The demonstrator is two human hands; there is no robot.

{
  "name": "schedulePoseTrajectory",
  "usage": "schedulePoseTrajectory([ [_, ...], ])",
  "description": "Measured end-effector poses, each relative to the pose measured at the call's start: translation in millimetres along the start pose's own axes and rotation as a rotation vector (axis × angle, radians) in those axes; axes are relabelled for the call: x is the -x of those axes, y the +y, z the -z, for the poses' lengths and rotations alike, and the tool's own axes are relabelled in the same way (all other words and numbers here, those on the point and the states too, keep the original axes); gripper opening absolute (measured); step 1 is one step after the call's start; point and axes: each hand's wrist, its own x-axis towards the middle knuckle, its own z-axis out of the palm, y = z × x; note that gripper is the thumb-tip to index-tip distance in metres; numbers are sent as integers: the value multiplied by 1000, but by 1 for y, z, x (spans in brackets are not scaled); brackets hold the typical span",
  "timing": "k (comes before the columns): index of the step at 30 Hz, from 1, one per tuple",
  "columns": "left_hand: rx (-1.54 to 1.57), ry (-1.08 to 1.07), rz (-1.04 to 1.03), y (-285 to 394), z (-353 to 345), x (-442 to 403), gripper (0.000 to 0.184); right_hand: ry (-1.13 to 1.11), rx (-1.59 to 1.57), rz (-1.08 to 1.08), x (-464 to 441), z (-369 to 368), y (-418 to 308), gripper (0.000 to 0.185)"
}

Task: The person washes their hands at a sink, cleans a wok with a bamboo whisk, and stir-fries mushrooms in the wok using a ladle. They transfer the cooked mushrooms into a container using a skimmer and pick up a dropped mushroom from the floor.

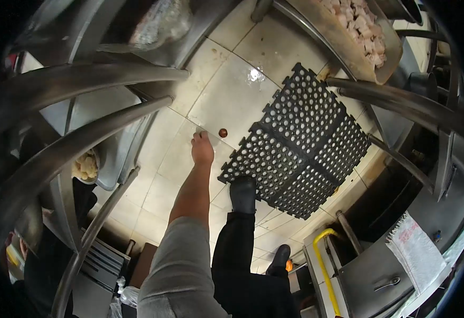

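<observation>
My left hand [202,148] reaches down over the pale floor tiles [232,90], its fingers bent and slightly apart. I see nothing held in it, though the undersides of the fingers are hidden. Just to the right of the fingertips, apart from them, lies a small round reddish-brown thing [223,132] that looks like a small onion. A black rubber mat [308,153] with round holes covers the floor further right, and my black shoe [242,193] is at its near edge. My right hand is out of view.
Metal table legs [110,79] frame the left side. At the upper right stands a tray [322,32] of pale cubed food. A bowl [86,167] of pale pieces sits at left. Lower right, a steel surface [364,275] bears a cloth [417,252] and a spoon [387,284].
</observation>
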Motion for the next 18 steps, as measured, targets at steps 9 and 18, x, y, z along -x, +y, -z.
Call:
schedulePoseTrajectory([
  [9, 246, -60, -172, 46, 3, 1, 16, -116, -334, -160, -21, -7, 16, 42],
  [18, 267, -127, -220, 1, -37, 21, 28, -254, 468, 312, -76, -21, 204, 52],
])
